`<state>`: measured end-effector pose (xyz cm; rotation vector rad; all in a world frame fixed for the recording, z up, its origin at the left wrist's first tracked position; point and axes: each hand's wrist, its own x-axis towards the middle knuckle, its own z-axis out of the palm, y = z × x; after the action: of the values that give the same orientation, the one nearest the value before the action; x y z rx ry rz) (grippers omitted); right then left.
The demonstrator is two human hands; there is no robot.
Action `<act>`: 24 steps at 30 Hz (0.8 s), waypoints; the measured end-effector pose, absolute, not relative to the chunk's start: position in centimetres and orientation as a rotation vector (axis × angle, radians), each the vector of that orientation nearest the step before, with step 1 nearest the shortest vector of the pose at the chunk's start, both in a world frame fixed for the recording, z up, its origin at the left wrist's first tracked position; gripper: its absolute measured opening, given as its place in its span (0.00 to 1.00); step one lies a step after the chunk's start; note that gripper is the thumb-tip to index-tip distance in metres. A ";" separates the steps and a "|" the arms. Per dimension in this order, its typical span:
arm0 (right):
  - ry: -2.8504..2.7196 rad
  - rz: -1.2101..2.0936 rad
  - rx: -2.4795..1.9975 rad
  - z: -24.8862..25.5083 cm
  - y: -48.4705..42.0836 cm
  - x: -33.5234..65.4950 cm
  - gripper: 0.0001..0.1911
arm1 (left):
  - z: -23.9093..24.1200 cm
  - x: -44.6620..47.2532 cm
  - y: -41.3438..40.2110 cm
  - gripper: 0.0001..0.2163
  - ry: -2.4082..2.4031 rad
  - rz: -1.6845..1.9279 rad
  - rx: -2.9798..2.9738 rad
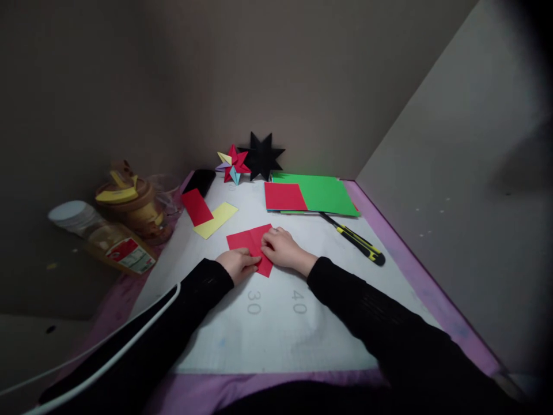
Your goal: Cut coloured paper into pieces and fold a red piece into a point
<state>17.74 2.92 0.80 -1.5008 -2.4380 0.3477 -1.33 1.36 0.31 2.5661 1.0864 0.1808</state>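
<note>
A red sheet of paper (pixel 250 239) lies on the white cutting mat (pixel 276 323) in front of me. My left hand (pixel 237 264) rests on its near left corner with the fingers pressed down on the paper. My right hand (pixel 283 248) lies on its right side, fingers curled and pinching the paper's edge. Both hands touch each other near the sheet's middle. Both arms wear black sleeves.
A red strip (pixel 196 206) and a yellow strip (pixel 216 219) lie to the left. Red and green sheets (pixel 319 195) are stacked at the back right, a yellow-black utility knife (pixel 356 239) beside them. Two paper stars (pixel 248 158) stand at the wall. Jars and a bottle (pixel 116 230) sit left.
</note>
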 end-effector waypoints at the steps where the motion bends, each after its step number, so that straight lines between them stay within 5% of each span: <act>1: -2.441 0.339 -1.526 0.7 2.9 17.6 0.06 | 0.2 -1.3 1.4 0.16 1.093 0.177 2.560; 24: -2.448 0.371 -1.716 0.7 3.3 16.8 0.08 | 0.2 -1.2 1.3 0.17 1.103 0.118 2.559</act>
<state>16.81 3.34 0.67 -1.7160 -2.4478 0.3706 -1.24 1.29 0.20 2.5585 1.1029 0.1184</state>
